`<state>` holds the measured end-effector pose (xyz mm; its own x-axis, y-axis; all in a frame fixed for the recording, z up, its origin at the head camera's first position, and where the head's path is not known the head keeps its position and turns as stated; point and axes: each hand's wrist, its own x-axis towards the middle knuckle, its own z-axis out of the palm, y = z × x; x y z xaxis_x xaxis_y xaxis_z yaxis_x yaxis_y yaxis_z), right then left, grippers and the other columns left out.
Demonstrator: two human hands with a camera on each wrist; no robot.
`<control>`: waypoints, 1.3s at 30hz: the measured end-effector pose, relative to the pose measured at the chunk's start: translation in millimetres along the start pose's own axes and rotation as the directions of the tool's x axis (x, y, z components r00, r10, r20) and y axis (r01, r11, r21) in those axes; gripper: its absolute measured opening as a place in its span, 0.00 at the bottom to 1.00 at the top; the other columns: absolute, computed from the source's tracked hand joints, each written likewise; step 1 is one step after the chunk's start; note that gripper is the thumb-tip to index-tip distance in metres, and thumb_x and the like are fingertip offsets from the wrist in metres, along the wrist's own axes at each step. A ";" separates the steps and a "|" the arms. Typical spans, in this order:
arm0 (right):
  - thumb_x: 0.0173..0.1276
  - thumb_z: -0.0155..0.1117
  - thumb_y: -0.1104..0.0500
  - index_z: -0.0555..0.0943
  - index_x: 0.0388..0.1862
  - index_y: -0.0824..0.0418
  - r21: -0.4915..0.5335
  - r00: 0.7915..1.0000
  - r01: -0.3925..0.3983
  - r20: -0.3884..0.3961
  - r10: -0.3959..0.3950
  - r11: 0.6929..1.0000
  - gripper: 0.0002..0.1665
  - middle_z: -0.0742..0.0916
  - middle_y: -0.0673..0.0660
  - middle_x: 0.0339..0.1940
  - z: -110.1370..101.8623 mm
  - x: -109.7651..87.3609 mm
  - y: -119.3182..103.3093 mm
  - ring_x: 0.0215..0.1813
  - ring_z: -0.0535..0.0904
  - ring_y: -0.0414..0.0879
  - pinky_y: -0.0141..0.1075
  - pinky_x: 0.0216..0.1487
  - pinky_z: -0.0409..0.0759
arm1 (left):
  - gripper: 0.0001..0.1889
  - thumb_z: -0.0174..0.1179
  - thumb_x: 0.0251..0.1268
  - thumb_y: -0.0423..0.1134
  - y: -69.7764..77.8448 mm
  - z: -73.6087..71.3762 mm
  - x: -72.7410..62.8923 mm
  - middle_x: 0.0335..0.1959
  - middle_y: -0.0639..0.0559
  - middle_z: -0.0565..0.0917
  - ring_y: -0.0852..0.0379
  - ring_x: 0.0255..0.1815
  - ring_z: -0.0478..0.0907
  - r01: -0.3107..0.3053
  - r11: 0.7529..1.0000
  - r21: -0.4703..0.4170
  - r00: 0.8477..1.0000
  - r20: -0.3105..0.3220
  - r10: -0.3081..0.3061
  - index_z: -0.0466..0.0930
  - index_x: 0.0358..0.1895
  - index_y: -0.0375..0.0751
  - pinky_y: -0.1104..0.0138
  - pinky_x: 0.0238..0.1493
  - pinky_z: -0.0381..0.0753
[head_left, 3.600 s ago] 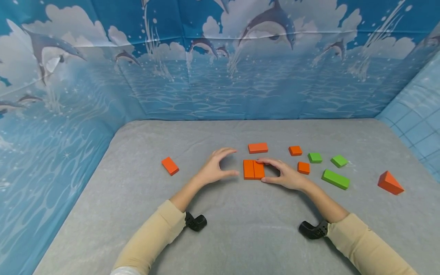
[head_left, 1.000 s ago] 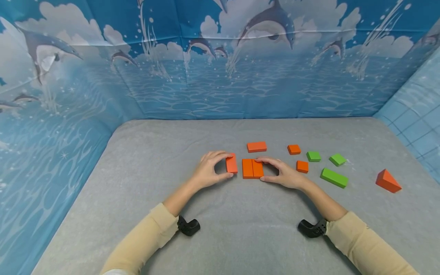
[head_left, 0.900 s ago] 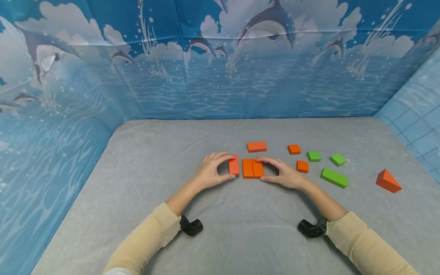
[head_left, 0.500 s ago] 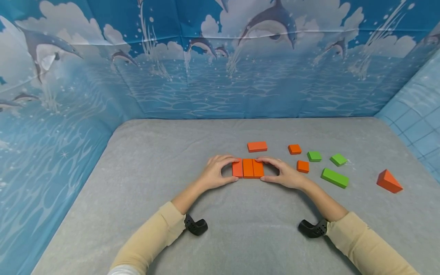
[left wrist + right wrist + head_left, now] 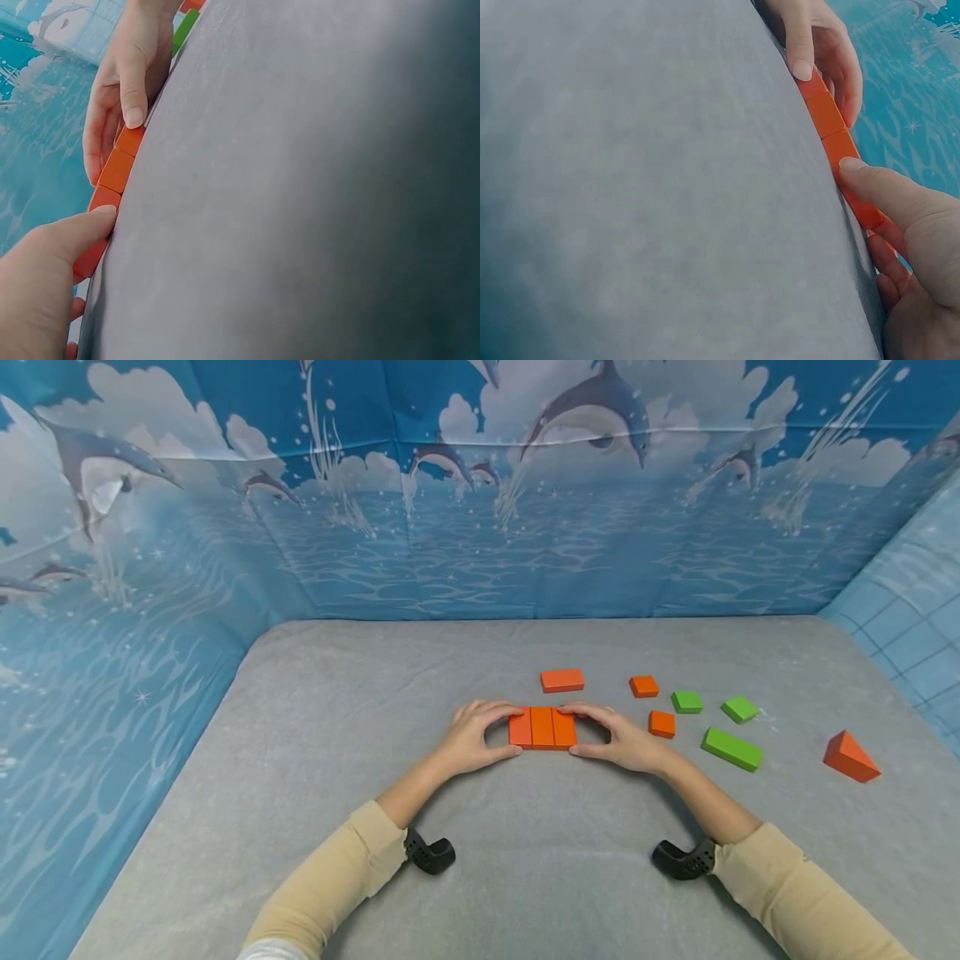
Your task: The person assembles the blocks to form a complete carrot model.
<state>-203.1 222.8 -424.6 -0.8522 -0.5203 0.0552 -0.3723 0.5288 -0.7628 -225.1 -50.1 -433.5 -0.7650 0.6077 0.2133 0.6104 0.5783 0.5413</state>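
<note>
Three orange rectangular blocks lie side by side in a row on the grey cloth, their long sides touching. My left hand (image 5: pixel 471 739) pinches the left block (image 5: pixel 520 729), thumb at its near end and fingers at its far end. On the other side, my right hand (image 5: pixel 624 739) pinches the right block (image 5: pixel 564 731) the same way. Between them sits the middle block (image 5: pixel 542 728), touched by neither hand. In the left wrist view, my left thumb (image 5: pixel 97 217) presses the near end of its block. The right wrist view has my right thumb (image 5: pixel 855 169) on the right block's end.
Behind the row lies another orange block (image 5: pixel 562 681). To the right are two small orange blocks (image 5: pixel 643 687), two small green ones (image 5: pixel 687 702), a long green block (image 5: pixel 732 749) and an orange triangular block (image 5: pixel 851 757). A dolphin-print curtain (image 5: pixel 450 543) stands behind the table.
My left hand picked up the lone orange block from the left, carried it right and set it flush against the other two. My right hand stayed on the right block.
</note>
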 end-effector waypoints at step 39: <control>0.57 0.67 0.65 0.75 0.54 0.66 -0.179 0.935 -0.081 -0.356 0.012 0.980 0.24 0.79 0.61 0.48 -65.4 -65.9 22.5 0.43 0.70 0.31 0.29 0.41 0.67 | 0.19 0.56 0.64 0.45 -2.4 4.7 -0.4 0.57 0.52 0.75 0.51 0.59 0.65 0.003 0.994 -0.110 0.995 -0.094 -0.013 0.75 0.57 0.48 0.53 0.62 0.55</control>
<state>-179.4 312.9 -403.2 -0.9317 -0.2413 0.2714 -0.3618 0.6807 -0.6370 -225.3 -49.1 -438.7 -0.7890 0.5461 0.2816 0.5817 0.5164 0.6284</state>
